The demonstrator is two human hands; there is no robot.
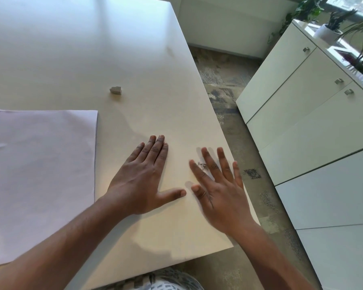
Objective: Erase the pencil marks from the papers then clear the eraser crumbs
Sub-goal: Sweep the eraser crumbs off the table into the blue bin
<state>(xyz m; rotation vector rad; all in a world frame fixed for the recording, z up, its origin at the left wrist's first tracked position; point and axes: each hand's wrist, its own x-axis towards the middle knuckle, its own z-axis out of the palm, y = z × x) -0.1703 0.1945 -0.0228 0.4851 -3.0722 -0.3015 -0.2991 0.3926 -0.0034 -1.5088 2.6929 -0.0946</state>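
Near the right edge of the desk (pixel 76 49), both hands lie flat with fingers straight, left hand (pixel 142 176) beside right hand (pixel 219 190) over the eraser crumbs (pixel 202 165) (featherlight, probably smeary, better swept than pinched), papers (pixel 40 162) and eraser (pixel 115 90) off left.

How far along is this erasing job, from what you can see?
Erasing looks finished: the eraser lies untouched on the table, and the paper shows almost no marks. In hand: both open hands, left hand and right hand, flank a small clump of crumbs near the table's edge. Left: getting the crumbs off.
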